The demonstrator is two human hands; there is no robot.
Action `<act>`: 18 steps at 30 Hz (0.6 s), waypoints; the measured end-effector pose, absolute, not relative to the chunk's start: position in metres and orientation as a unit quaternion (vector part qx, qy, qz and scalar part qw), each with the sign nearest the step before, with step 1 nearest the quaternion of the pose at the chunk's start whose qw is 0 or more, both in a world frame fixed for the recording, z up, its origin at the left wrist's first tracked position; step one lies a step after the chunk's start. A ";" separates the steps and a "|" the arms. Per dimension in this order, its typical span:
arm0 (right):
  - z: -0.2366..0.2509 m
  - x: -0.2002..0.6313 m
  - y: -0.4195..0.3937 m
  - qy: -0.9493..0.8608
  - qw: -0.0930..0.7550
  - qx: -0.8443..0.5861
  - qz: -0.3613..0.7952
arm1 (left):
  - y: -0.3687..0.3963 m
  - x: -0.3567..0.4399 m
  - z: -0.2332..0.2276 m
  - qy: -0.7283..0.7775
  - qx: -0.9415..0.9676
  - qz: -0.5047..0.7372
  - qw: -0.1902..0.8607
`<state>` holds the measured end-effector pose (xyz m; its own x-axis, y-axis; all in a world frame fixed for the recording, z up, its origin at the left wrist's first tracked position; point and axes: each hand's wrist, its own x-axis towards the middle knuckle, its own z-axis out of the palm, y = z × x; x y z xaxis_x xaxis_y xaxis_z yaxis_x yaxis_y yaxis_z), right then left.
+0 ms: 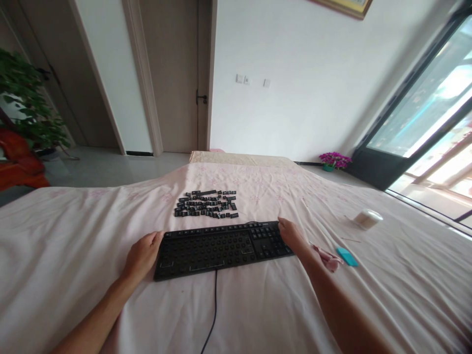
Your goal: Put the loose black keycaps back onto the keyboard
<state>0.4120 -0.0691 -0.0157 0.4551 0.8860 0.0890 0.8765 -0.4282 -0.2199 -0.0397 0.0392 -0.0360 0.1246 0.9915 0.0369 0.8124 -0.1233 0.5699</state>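
A black keyboard [221, 248] with most keycaps removed lies on the pale pink sheet [258, 305], its cable running toward me. My left hand [143, 254] grips its left end. My right hand [291, 234] holds its right end. Several loose black keycaps [206, 204] lie in rows just beyond the keyboard.
A crumpled pink cloth [326, 256] and a small teal object [347, 256] lie right of my right forearm. A white round container [368, 218] sits farther right. A potted plant [25, 98], a door [177, 73] and a glass sliding door [424, 118] surround the bed.
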 end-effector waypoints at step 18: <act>0.010 0.373 -0.016 -0.606 0.172 -0.771 -0.100 | 0.067 -0.026 -0.051 0.611 0.709 0.292 0.195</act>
<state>0.3726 -0.0157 0.0096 0.2466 0.8989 0.3622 0.9676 -0.2073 -0.1443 -0.0258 0.0665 -0.0512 0.0827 0.9810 0.1756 0.7531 -0.1769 0.6337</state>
